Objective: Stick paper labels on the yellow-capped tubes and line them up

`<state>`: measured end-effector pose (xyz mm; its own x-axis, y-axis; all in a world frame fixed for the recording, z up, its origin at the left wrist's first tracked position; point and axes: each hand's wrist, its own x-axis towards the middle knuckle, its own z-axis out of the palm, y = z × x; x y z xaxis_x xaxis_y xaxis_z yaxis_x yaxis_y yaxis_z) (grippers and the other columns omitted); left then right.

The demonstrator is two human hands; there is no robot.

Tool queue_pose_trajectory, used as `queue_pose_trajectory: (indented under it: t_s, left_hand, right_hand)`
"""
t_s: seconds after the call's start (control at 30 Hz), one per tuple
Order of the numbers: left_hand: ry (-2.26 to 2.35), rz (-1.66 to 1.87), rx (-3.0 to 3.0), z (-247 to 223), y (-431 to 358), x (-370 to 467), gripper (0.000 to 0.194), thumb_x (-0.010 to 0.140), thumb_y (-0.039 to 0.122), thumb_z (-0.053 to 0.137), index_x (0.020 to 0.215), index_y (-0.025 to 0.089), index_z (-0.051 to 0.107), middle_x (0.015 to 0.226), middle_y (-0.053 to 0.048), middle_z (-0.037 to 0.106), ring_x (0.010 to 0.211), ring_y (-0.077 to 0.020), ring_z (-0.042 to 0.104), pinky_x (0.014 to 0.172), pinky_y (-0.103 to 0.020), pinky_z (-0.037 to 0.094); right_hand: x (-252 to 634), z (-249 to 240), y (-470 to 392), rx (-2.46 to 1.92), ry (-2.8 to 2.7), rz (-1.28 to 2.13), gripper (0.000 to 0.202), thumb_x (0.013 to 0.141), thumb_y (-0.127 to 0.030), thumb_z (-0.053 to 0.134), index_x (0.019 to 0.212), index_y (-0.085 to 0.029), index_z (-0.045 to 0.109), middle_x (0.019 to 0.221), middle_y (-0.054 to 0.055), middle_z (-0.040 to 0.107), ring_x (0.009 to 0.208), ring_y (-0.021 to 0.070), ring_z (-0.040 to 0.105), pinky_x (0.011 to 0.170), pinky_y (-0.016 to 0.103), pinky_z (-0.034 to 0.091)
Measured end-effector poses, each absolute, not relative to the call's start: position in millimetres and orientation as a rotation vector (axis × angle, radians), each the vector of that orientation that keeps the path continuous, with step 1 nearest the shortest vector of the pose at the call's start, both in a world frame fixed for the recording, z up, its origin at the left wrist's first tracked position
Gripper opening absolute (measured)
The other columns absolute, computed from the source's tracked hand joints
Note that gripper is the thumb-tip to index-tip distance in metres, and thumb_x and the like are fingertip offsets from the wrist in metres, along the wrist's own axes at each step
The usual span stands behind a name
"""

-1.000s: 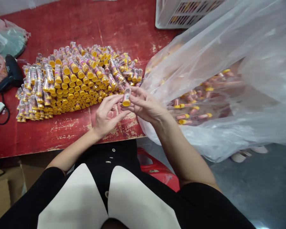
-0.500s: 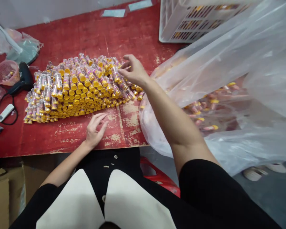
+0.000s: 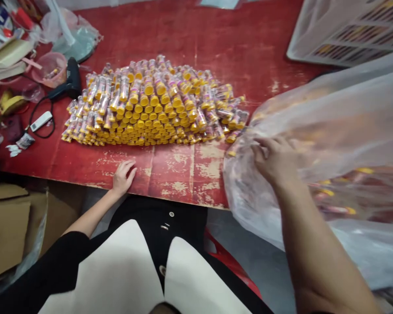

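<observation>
A large pile of small clear tubes with yellow caps [image 3: 150, 109] lies stacked on the red table, most caps facing me. My left hand [image 3: 123, 176] rests at the table's front edge, fingers stretched out and holding nothing. Over the left side of a big translucent plastic bag [image 3: 249, 192] is my right hand [image 3: 277, 159], somewhat blurred. Its thumb and forefinger are bent with a gap between them, and nothing shows in it. Whether it touches the bag I cannot tell. Through the bag's opening, loose yellow-capped tubes [image 3: 339, 210] are visible.
A white slatted crate [image 3: 317, 48] filled with tubes stands at the back right. At the left lie a black gun-shaped device [image 3: 72, 78] with a cable, a pink basket [image 3: 57, 69], a small white device [image 3: 41, 121] and bananas [image 3: 13, 104]. Cardboard boxes [image 3: 9, 231] sit below.
My right hand has moved from the right end of the pile over to the bag. The left hand has lowered onto the table edge. The view has shifted left.
</observation>
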<state>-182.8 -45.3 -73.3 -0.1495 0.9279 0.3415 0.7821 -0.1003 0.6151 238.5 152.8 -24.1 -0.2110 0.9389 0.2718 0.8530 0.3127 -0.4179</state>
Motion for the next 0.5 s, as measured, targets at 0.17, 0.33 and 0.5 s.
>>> queue_pose_trajectory:
  t_s: [0.17,0.33,0.5]
  left_hand:
    - [1.95,0.945,1.972,-78.4,-61.3,-187.0,0.031,0.097,0.035,0.053,0.117,0.018,0.069,0.123,-0.013,0.07,0.119,-0.0231,0.064,0.106,-0.046,0.05]
    - [2.045,0.75,2.025,-78.0,-87.6,-209.3,0.044,0.095,0.043,0.054,0.128,0.016,0.064,0.142,-0.017,0.06,0.138,-0.0294,0.051,0.112,-0.052,0.041]
    - [2.14,0.646,2.087,-83.0,-91.5,-216.2,0.051,0.095,0.046,0.051,0.135,0.016,0.06,0.148,-0.017,0.055,0.141,-0.0323,0.046,0.114,-0.051,0.035]
  right_hand:
    - [234.1,-22.4,132.3,-1.561,-2.078,0.248,0.043,0.094,-0.047,0.041,0.128,-0.03,0.063,0.118,0.018,0.064,0.125,0.0388,0.056,0.106,0.062,0.046]
    - [182.4,-29.5,74.7,-1.402,-2.225,0.384,0.047,0.097,-0.048,0.038,0.13,-0.027,0.063,0.127,0.017,0.064,0.124,0.0356,0.059,0.109,0.056,0.047]
    - [157.0,-91.3,42.4,-1.508,-2.302,0.3,0.06,0.095,-0.046,0.039,0.136,-0.007,0.058,0.146,0.023,0.053,0.138,0.0363,0.049,0.117,0.054,0.042]
